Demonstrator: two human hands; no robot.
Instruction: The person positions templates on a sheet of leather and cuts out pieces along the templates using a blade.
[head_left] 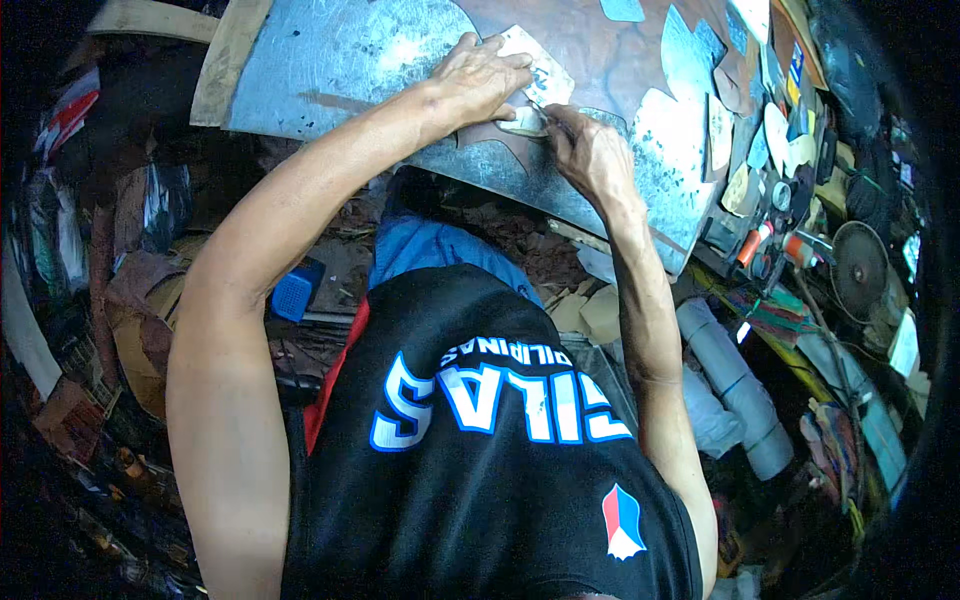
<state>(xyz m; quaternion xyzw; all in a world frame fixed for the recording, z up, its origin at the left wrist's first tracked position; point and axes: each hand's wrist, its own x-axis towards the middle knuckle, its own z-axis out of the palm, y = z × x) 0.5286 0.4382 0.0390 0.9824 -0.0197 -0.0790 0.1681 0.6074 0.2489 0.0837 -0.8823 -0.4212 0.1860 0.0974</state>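
At the table's near side, my left hand point(478, 82) lies with fingers stretched out, pressing on a pale flat pattern piece point(543, 72) with dark marks. Its thumb reaches a smaller pale piece point(524, 122) just below. Close by on the right, my right hand point(594, 150) is closed in a pinch, fingertips against the edge of these pieces. Whatever it grips is too hidden to name. Under the pieces spreads a brown leather-like sheet point(598, 62) with a cut-out edge, on a scuffed metal-topped table point(330, 60).
Several cut flat shapes point(690, 55) crowd the table's right side. Past its right edge are an orange-and-white container point(754, 245), a round fan-like grille point(860, 268) and a grey roll point(735, 390). A blue plastic box point(298, 290) sits below on the left, among scraps.
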